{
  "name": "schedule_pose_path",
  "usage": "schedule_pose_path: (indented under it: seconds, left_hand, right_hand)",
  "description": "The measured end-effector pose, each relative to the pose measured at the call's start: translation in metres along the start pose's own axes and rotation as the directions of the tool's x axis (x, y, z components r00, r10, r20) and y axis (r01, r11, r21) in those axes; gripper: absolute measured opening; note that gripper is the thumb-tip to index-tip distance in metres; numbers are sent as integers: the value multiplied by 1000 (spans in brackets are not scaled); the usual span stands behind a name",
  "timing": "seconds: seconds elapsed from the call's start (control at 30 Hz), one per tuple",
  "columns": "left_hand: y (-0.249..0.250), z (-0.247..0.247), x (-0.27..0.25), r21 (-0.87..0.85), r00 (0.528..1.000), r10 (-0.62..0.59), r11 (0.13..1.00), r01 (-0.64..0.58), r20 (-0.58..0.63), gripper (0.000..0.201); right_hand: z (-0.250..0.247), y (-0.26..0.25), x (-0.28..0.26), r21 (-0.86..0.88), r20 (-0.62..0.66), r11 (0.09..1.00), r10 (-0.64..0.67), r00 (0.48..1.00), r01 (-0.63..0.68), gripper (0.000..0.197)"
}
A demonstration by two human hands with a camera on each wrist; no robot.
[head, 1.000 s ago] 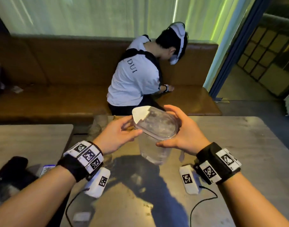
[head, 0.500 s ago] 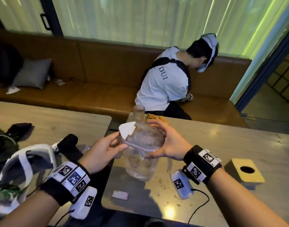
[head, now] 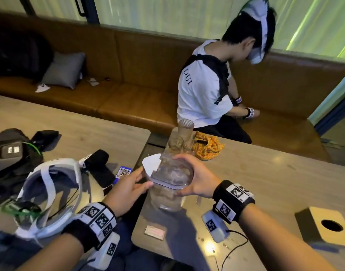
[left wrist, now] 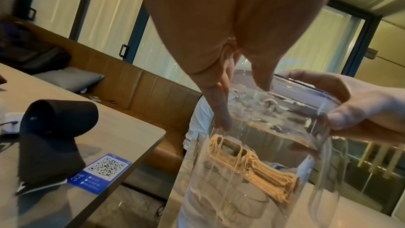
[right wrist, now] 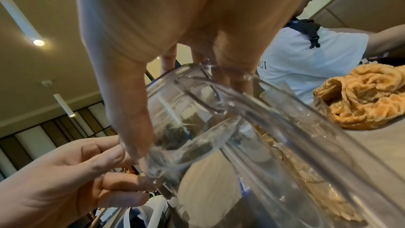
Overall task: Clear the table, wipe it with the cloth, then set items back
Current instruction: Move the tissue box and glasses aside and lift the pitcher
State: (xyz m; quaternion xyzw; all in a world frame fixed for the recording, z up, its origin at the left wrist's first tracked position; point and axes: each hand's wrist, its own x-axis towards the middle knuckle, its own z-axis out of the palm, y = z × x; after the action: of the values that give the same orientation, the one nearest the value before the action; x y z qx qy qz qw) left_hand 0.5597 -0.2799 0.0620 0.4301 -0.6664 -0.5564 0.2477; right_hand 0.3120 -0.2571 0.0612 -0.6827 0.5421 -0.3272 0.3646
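Note:
A clear plastic pitcher (head: 168, 192) with a clear lid and a white spout flap sits at the left edge of the grey table (head: 265, 182). Whether its base touches the table I cannot tell. My left hand (head: 136, 182) grips its rim from the left, thumb on the lid. My right hand (head: 195, 178) grips the rim from the right, fingers curled over the lid. The left wrist view shows the left hand (left wrist: 238, 96) on the pitcher (left wrist: 263, 162); the right wrist view shows the right hand (right wrist: 153, 110) on the pitcher (right wrist: 241, 136). An orange cloth (head: 208, 147) lies crumpled behind it.
Tall empty glasses (head: 184, 128) stand behind the pitcher beside the cloth. A wooden box with a round hole (head: 328, 225) sits at the right, a small packet (head: 155, 230) near the front. A neighbouring table (head: 79, 130) holds a headset, black pouches and a QR card (head: 123, 172). A person sits on the bench.
Both hands have kept hold of the pitcher and carried it left toward the table's left edge. The head view has swung left and down, bringing the neighbouring table into sight.

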Motion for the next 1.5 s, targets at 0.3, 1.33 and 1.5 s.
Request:
schedule_pose_path:
  seconds: [0.3,1.33,1.5]
  left_hand:
    - [-13,-14,8,38,1000,-26,999,26,9,53]
    - [-93,30,47,246,947,-264,920,305,-185,55]
    - [-90,32,48,236,942,-281,918,319,-182,60]
  right_hand:
    - [16,17,12,52,26,999,11,1000,-13,88]
    - [17,6,13,-601,18,794,131,991,-94,102]
    - [15,4,13,-611,20,785,141,990,-100,102]
